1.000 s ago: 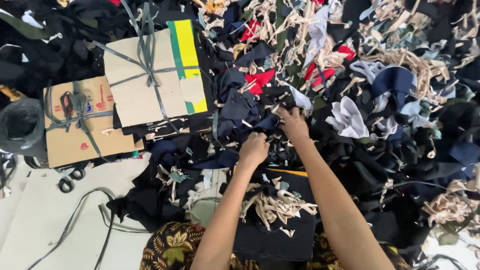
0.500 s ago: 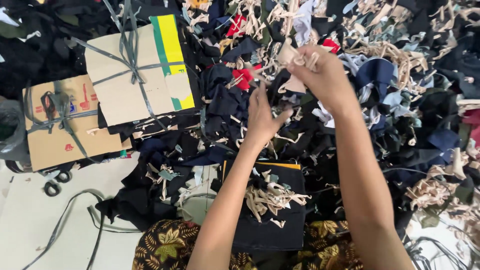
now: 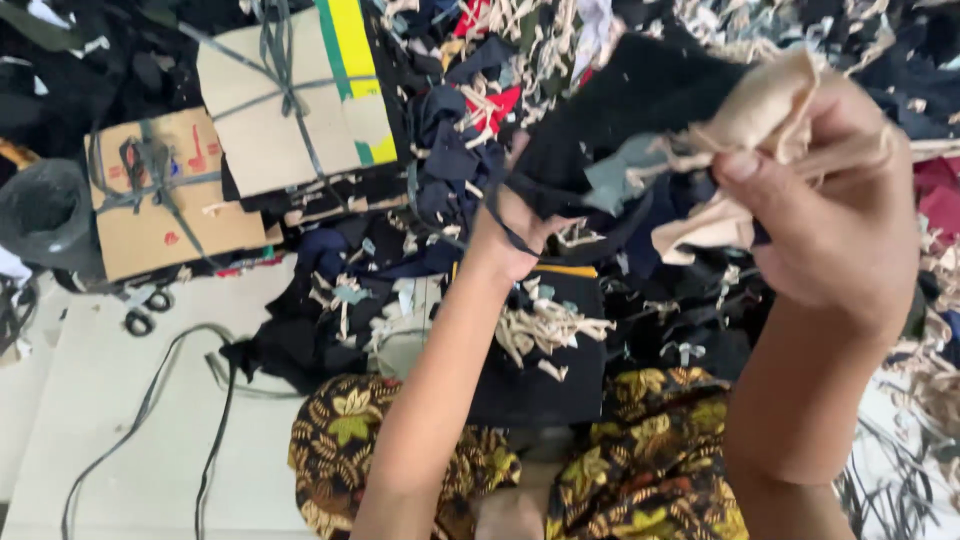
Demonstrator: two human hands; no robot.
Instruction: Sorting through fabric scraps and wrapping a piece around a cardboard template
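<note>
While the right hand [image 3: 830,210] is raised close to the camera at the upper right of the frame, its thumb and fingers are pressed together on a bunched beige cloth scrap [image 3: 760,130]. From that pinch a black fabric piece [image 3: 620,110] stretches leftward and slightly down to the left hand [image 3: 510,235], which sits near the centre and is curled shut on the fabric's lower edge and a dark strip. So the fabric's long axis runs between the two hands, upper right to centre, with the right hand much nearer the camera (and higher). Beneath them lies a heap of mixed fabric offcuts [image 3: 480,120], dark blue, red and beige. Two cardboard boxes [image 3: 290,100] tied with grey strips rest at the upper left, with scissors [image 3: 140,310] just below them on the pale floor [image 3: 110,400]. Patterned brown cloth [image 3: 650,460] covers the person's lap at bottom centre.
</note>
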